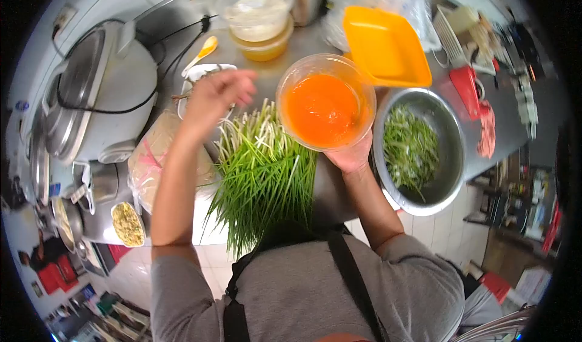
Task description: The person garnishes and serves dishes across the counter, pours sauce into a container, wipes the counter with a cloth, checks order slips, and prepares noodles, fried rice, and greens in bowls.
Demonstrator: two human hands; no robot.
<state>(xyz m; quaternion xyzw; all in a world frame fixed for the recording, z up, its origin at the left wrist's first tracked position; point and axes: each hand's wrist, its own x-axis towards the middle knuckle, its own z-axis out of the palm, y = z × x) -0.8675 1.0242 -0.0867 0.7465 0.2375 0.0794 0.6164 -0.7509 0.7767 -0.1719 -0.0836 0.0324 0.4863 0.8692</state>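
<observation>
My right hand (354,153) supports a clear round plastic tub (285,93) from below and at its near side. Bright orange liquid (324,110) is in the tub. To the left, my left hand (219,93) is raised above a white dish (209,70), its fingers loosely curled, slightly blurred and apart, with nothing visible in them. Below and between my hands lies a big bunch of green chives or thin scallions (267,178), pale ends pointing away from me. Right of the tub, a steel bowl (451,178) contains cut greens (409,145).
An orange-yellow plastic tray (388,48) sits behind the tub. Stacked lidded containers (257,17) and a yellow-white spoon (203,54) are at the back. Left are a large cooker (115,87) with its cord, a plastic bag (163,154) and a dish of chopped food (127,224).
</observation>
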